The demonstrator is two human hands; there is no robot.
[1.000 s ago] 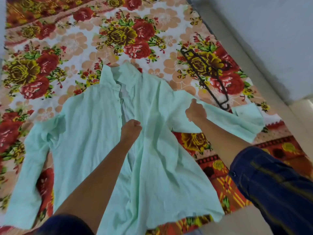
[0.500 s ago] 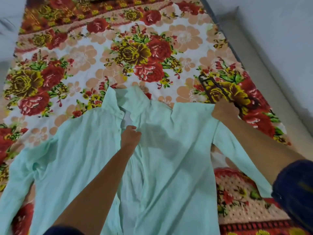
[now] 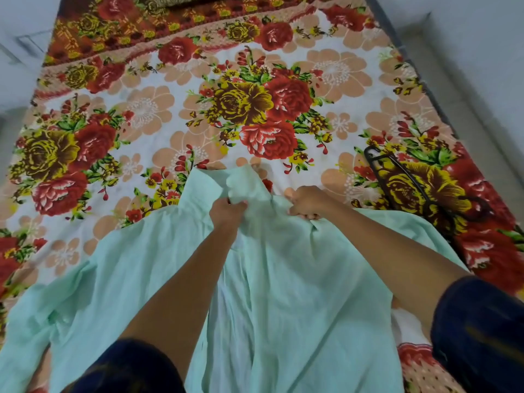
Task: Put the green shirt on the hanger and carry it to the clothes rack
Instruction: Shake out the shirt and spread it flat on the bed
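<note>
Both hands' grip clenched on green shirt (image 3: 283, 293) collar, left hand (image 3: 226, 212), right hand (image 3: 307, 202), black hanger (image 3: 419, 188) beside on floral bedsheet (image 3: 175, 114)

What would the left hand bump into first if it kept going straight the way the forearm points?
Probably only cloth: the left hand already grips the green shirt at the collar, which stands just ahead of it. Past that lies bare floral bedsheet, though depth is hard to judge.

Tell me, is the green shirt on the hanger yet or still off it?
Off. The green shirt lies spread on the bedsheet, both hands gripping its collar; the hanger lies bare beside it.
</note>
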